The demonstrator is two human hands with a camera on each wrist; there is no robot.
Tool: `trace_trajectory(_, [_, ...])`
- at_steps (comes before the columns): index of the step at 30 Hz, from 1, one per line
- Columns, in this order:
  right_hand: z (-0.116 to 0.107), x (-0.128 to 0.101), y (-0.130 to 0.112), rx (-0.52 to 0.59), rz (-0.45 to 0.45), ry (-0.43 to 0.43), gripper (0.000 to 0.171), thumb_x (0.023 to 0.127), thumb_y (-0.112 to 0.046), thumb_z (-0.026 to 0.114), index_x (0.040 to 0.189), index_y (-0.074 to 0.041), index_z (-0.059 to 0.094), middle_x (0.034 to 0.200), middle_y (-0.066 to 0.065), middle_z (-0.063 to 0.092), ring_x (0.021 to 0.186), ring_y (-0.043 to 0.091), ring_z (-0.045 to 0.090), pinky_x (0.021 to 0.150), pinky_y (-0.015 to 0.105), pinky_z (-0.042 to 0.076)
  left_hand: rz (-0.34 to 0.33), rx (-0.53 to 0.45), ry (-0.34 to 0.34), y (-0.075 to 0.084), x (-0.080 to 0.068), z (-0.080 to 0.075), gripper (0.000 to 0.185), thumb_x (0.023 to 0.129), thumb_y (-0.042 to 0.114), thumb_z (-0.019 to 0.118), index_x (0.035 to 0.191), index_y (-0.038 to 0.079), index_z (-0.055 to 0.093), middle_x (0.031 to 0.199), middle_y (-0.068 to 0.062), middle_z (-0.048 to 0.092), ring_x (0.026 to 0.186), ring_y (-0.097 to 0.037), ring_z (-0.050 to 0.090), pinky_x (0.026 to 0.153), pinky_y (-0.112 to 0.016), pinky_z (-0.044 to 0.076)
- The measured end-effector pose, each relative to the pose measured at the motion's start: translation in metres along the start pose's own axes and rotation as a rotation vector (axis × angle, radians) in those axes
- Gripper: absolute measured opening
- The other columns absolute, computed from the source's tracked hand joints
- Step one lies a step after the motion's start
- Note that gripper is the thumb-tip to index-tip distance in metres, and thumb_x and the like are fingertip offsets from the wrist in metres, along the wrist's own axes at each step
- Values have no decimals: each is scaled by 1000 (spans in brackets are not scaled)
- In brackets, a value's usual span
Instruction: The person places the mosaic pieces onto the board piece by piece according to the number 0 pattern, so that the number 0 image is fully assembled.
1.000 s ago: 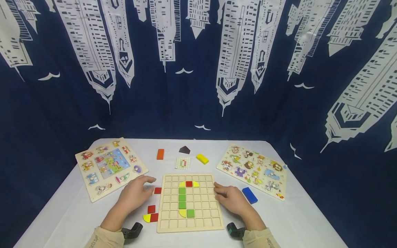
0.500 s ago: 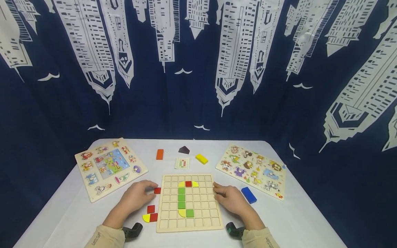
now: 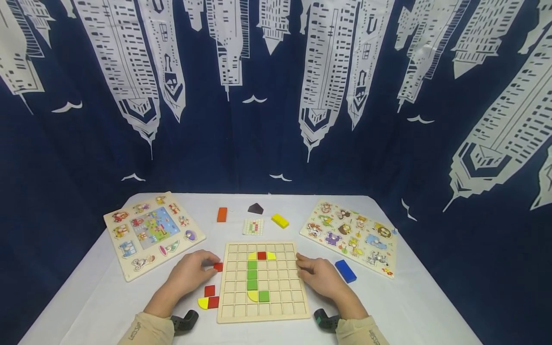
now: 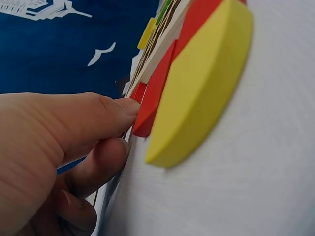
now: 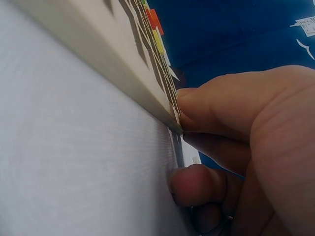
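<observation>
My left hand (image 3: 191, 273) is at the left edge of a wooden grid board (image 3: 282, 306), its thumb and fingertips pinching a red square tile (image 3: 218, 267). In the left wrist view only a sliver of that tile (image 4: 139, 92) shows past the thumb. On the board, green squares (image 3: 252, 274), a red square (image 3: 261, 256) and yellow rounded pieces (image 3: 253, 296) form a C-like shape. My right hand (image 3: 321, 278) grips the board's right edge; in the right wrist view the thumb lies on top and other fingers are partly hidden.
Two loose red squares (image 3: 209, 291) and a yellow rounded piece (image 3: 203, 303) lie left of the board. Behind it sit a pattern card (image 3: 253, 227), orange (image 3: 222, 214), yellow (image 3: 280, 221) and dark (image 3: 256, 208) blocks. Peg puzzles (image 3: 146, 258) (image 3: 316, 218) flank it; a blue block (image 3: 346, 271) lies right.
My left hand has moved right and slightly down to the red tile by the board and taken it between thumb and fingers; the tile has shifted slightly. My right hand stays on the board edge.
</observation>
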State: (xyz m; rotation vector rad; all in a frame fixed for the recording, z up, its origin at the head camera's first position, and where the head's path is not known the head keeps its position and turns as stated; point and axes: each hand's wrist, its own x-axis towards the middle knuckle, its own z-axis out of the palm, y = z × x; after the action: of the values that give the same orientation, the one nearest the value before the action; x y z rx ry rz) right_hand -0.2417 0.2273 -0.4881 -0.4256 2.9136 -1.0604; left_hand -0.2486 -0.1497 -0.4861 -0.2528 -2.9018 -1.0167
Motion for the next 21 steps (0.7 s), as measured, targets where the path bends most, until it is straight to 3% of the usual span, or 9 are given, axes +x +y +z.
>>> trace_trajectory(15, [1,-1,1,12,-6,1,34,98,-21,68,130,-8,71,149,1,57,141,36,50,114,56,38,6,56,27,-2,1,-3,26,84,18,85,108,20,79,114,1,74,115,-27,68,98,-51,53])
trace_trajectory(21, [0,-1,2,-4,-36,17,33,97,-18,69,128,-6,71,147,5,59,138,37,53,113,56,39,19,35,47,1,0,-3,27,83,19,86,110,19,79,114,2,75,118,-27,67,101,-51,51])
